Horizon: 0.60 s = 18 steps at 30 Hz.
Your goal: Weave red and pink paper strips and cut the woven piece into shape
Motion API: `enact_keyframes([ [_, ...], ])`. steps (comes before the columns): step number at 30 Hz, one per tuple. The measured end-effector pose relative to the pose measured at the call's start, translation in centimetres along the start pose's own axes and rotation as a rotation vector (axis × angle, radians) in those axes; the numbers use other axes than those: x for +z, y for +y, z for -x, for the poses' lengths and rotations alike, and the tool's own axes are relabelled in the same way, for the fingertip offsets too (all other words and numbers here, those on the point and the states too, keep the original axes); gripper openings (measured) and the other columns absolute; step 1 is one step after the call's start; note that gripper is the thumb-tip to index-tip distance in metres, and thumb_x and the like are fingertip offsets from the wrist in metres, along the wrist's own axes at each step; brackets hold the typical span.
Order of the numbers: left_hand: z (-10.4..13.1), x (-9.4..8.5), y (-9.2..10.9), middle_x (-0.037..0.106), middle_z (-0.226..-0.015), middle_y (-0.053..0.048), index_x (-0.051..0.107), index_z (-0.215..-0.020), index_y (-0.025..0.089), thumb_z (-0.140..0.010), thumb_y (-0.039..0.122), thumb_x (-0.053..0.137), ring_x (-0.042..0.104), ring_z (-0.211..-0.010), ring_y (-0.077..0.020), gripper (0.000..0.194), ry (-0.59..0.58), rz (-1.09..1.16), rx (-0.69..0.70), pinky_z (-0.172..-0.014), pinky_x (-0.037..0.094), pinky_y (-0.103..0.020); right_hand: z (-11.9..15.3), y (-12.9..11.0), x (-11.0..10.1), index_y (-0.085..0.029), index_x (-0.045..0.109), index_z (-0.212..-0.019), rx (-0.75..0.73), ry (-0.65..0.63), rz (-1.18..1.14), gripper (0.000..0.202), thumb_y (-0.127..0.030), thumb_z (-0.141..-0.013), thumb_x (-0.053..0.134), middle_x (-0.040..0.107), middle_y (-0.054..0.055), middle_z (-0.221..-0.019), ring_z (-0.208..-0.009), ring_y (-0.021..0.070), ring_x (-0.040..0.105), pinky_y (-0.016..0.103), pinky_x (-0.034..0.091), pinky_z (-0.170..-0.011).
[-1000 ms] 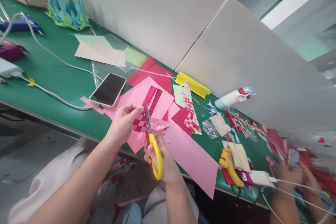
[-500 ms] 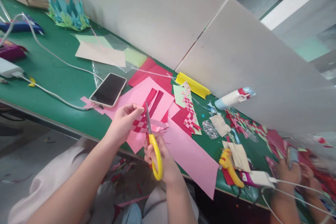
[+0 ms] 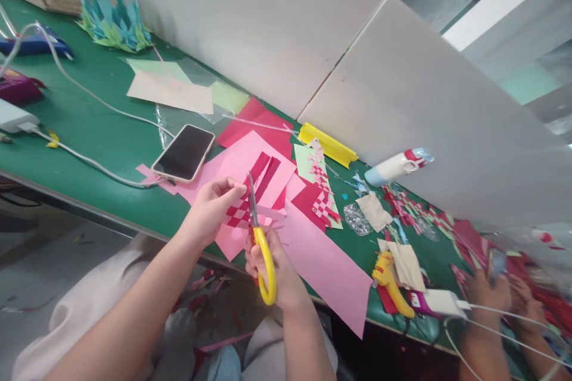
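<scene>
My left hand (image 3: 217, 202) pinches the upper left part of a woven red-and-pink checked paper piece (image 3: 238, 213), whose red strips (image 3: 263, 178) fan out at the top. My right hand (image 3: 272, 265) is closed round the handles of yellow-and-red scissors (image 3: 267, 268). The scissor blades point up along the woven piece, close to my left fingertips, and look nearly closed. Beneath lie pink paper sheets (image 3: 330, 268). Just right of the woven piece rests a green sheet (image 3: 304, 159) with a finished-looking checked paper fish (image 3: 322, 208).
A phone (image 3: 184, 153) with a cable lies left on the green table (image 3: 102, 143). A yellow holder (image 3: 328, 144), bottle (image 3: 397, 166), yellow glue gun (image 3: 391, 286) and power bank (image 3: 442, 302) are to the right. Another person's hands (image 3: 491, 297) hold a phone at far right.
The red strips at the top have shifted slightly and sit closer together. The scissor blades have drawn a little nearer each other. Both hands stay almost in place.
</scene>
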<state>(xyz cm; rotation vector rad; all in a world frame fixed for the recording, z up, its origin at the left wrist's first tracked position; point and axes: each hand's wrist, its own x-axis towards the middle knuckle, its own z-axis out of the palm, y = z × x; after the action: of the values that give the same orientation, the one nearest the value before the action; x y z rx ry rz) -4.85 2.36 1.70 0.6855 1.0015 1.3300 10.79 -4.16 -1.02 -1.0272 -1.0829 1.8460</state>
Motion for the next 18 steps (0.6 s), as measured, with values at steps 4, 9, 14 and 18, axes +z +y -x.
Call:
enact_keyframes([
  [4, 0.03, -0.02, 0.13, 0.054, -0.065, 0.003, 0.057, -0.068, 0.014, -0.066, 0.033, 0.075, 0.047, -0.055, -0.0054, 0.026, -0.011, 0.0, -0.022, -0.046, 0.037, -0.015, 0.0, 0.04, -0.18, -0.029, 0.047, -0.107, 0.004, 0.021, 0.052, 0.034, -0.042, -0.083, 0.067, 0.044, -0.003, -0.088, -0.06, 0.0056, 0.038, 0.019, 0.032, -0.052],
  [9, 0.12, -0.07, 0.35, 0.053, -0.063, 0.005, 0.055, -0.067, 0.014, -0.066, 0.033, 0.075, 0.047, -0.053, -0.0042, 0.028, -0.034, -0.023, -0.039, -0.048, 0.037, -0.015, -0.21, 0.22, -0.45, -0.029, 0.047, -0.107, 0.006, 0.04, 0.022, 0.042, -0.044, -0.077, 0.072, 0.043, -0.002, -0.089, -0.059, 0.005, 0.039, 0.018, 0.032, -0.05],
  [14, 0.19, -0.08, 0.29, 0.054, -0.062, 0.004, 0.056, -0.068, 0.015, -0.066, 0.035, 0.075, 0.047, -0.053, -0.0045, 0.027, -0.053, -0.048, -0.055, -0.049, 0.037, -0.016, -0.46, 0.26, -0.48, -0.028, 0.047, -0.107, 0.001, 0.038, 0.004, 0.049, -0.044, -0.071, 0.077, 0.043, -0.002, -0.092, -0.059, 0.0051, 0.04, 0.019, 0.035, -0.05],
  [18, 0.3, -0.01, 0.34, 0.054, -0.063, 0.004, 0.056, -0.067, 0.015, -0.066, 0.035, 0.075, 0.048, -0.053, -0.0051, 0.027, -0.045, -0.052, -0.054, -0.049, 0.037, -0.017, -0.31, 0.25, -0.48, -0.028, 0.046, -0.109, -0.013, 0.028, 0.005, 0.043, -0.041, -0.077, 0.072, 0.043, -0.002, -0.093, -0.061, 0.0049, 0.041, 0.018, 0.035, -0.052],
])
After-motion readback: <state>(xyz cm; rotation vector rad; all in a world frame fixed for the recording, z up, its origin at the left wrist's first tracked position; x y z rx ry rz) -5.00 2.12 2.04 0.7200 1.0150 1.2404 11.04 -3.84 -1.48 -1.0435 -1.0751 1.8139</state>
